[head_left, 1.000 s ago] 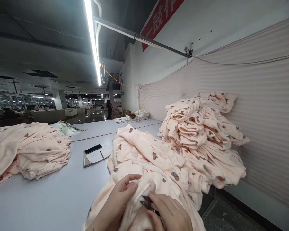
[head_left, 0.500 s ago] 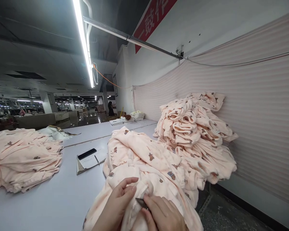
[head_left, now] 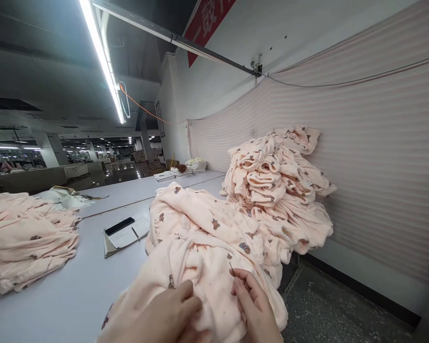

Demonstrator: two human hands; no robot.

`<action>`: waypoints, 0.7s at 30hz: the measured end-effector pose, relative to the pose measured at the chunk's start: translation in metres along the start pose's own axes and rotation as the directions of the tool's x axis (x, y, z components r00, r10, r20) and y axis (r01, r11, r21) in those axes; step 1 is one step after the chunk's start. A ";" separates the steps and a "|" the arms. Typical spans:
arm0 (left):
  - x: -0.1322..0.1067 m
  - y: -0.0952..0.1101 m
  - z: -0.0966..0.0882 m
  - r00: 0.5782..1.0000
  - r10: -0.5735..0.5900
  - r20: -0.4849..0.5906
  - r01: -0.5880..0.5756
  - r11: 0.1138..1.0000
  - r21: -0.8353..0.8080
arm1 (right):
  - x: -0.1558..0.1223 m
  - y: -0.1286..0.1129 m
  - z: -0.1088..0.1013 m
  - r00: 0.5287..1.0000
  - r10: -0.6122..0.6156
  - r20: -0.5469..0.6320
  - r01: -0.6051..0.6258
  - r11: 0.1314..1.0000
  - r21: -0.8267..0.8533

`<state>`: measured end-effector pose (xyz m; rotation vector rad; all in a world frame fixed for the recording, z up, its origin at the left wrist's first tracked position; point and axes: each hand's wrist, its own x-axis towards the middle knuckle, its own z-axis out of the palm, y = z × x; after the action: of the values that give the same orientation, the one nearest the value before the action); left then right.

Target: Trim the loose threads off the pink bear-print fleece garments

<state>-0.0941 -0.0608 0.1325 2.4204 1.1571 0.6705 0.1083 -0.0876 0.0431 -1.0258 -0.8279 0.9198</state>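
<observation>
A pale pink fleece garment (head_left: 221, 295) printed with small brown bears lies bunched in front of me at the table's near edge. My left hand (head_left: 175, 309) has its fingers curled into the fleece, pinching a fold of it. Just to the right, my right hand (head_left: 252, 302) is closed around small thread snips (head_left: 232, 269). Only their thin dark tip shows above the fingers, pointing up and away from the cloth; the rest is hidden in the hand.
A tall heap of matching pink garments (head_left: 271, 186) stands at the right by the striped curtain (head_left: 372, 157). Another pile (head_left: 28, 238) lies at the left. On the table (head_left: 93, 286) between them are a notebook (head_left: 121, 240), a phone (head_left: 119, 226) and a pen (head_left: 135, 233). Folded cloths (head_left: 196, 165) sit farther back.
My hands have moved apart. The snips have left the cloth and now point upward in my right hand. My left hand has turned over and curled onto the fleece. The view has shifted right.
</observation>
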 end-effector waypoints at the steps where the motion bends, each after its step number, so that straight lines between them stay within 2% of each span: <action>1: 0.000 0.000 -0.003 0.998 -0.007 0.058 0.006 1.000 0.015 | 0.000 -0.001 -0.003 1.000 0.003 0.000 -0.003 1.000 0.005; 2: 0.000 -0.003 -0.010 0.996 -0.030 0.083 0.030 1.000 -0.007 | 0.000 -0.002 -0.005 1.000 0.007 0.006 -0.007 1.000 0.013; 3: 0.002 -0.009 -0.022 0.996 -0.068 0.059 0.071 0.996 -0.060 | -0.001 -0.002 -0.008 1.000 0.009 0.012 -0.010 1.000 0.026; 5: 0.009 -0.024 -0.052 0.985 -0.156 -0.070 0.146 0.980 -0.133 | -0.004 0.000 -0.009 1.000 -0.012 0.019 0.011 0.999 0.034; 6: 0.013 -0.031 -0.065 0.969 -0.182 -0.166 0.170 0.982 -0.086 | -0.006 0.003 -0.007 0.999 -0.033 0.024 0.032 0.999 0.011; 8: 0.020 -0.039 -0.080 0.946 -0.165 -0.280 0.215 0.964 0.158 | -0.012 0.012 0.002 0.994 -0.077 0.076 0.084 0.992 -0.094; 9: 0.022 -0.041 -0.080 0.949 -0.143 -0.281 0.224 0.934 0.279 | -0.015 0.018 0.008 0.988 -0.095 0.125 0.115 0.980 -0.162; 10: 0.024 -0.041 -0.074 0.965 -0.117 -0.236 0.199 0.911 0.362 | -0.018 0.024 0.014 0.978 -0.106 0.179 0.146 0.962 -0.231; 13: 0.027 -0.046 -0.040 0.998 0.028 -0.063 -0.001 0.922 0.387 | -0.021 0.037 0.026 0.952 -0.142 0.272 0.237 0.903 -0.358; 14: 0.029 -0.051 -0.031 0.993 0.075 -0.093 -0.033 0.919 0.393 | -0.020 0.038 0.026 0.952 -0.159 0.263 0.251 0.896 -0.367; 16: 0.031 -0.067 -0.023 0.975 0.078 -0.208 0.015 0.911 0.413 | -0.013 0.036 0.021 0.962 -0.178 0.205 0.242 0.903 -0.354; 19: 0.031 -0.090 -0.029 0.912 0.031 -0.409 0.157 0.894 0.419 | 0.000 0.024 0.007 0.970 -0.217 0.114 0.245 0.884 -0.398; 21: 0.022 -0.092 -0.026 0.879 0.097 -0.467 0.140 0.883 0.448 | 0.005 0.017 -0.001 0.955 -0.280 0.097 0.291 0.817 -0.498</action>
<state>-0.1536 0.0141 0.1115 2.7080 1.7135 1.1450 0.1071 -0.0790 0.0271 -1.3002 -1.2461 0.4542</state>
